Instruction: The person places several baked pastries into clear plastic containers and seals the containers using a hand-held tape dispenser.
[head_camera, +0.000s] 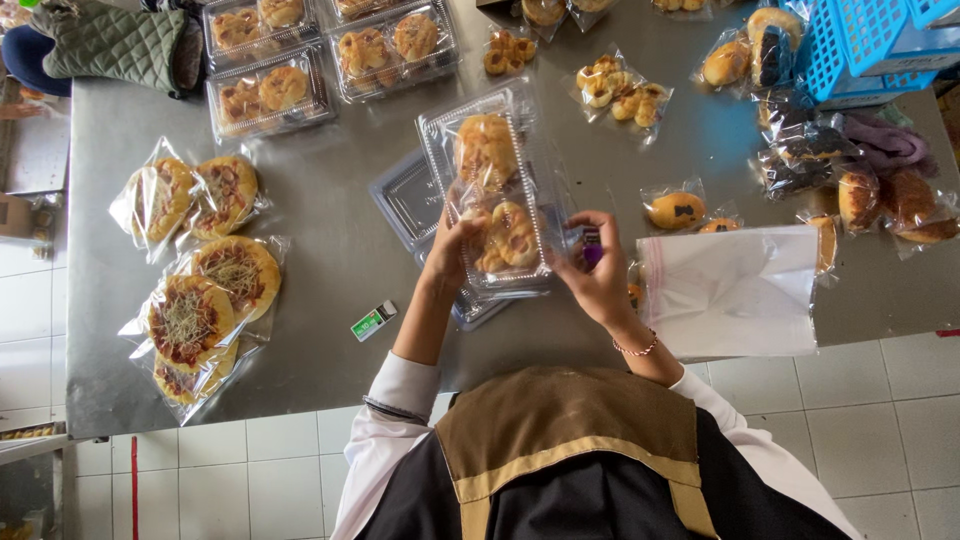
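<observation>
Clear clamshell box (497, 200) of pastries held over the steel table (330, 250), long axis running away from the person. Left hand (450, 250) grips its near-left corner, fingers curled. Right hand (598, 270), at the box's right edge, pinches a small purple stapler (591, 245).

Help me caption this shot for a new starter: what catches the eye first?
At centre, the left hand and right hand hold a clear clamshell box of pastries over the steel table. To the left lie bagged mini pizzas; a blue basket sits top right.
</observation>
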